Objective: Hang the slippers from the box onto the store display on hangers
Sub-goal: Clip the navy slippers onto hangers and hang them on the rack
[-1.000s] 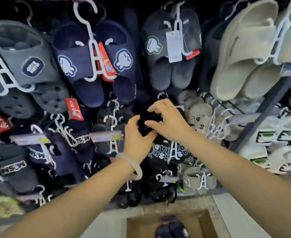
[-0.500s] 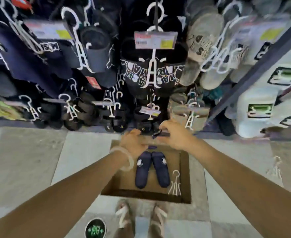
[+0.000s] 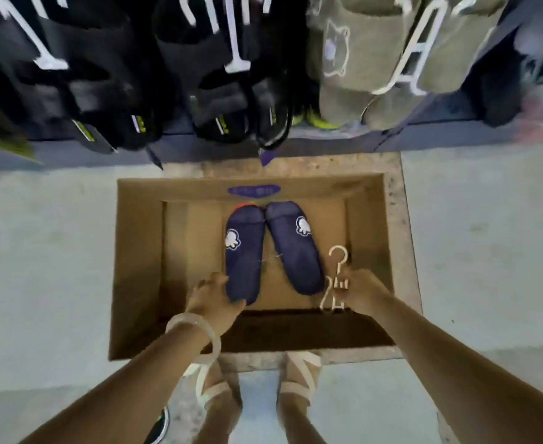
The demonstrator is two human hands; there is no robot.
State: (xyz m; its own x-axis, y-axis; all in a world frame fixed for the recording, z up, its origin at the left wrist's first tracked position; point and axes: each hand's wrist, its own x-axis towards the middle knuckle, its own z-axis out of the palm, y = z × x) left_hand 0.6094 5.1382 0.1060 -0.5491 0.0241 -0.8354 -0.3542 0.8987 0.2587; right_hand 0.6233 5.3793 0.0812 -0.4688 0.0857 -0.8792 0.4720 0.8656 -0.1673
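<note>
Both our arms are reaching down into the cardboard box at our feet. Our left hand is curling its fingers around the heel of the left navy slipper, while our right hand is pinching the white plastic hanger, hook pointing to 12 o'clock. Two soft slippers are lying side by side, long axes running 6 to 12, the right slipper untouched.

Pale grey tiled floor, darker grout lines. Dark plinth along the far edge. Even, soft light; blurred edges.
</note>
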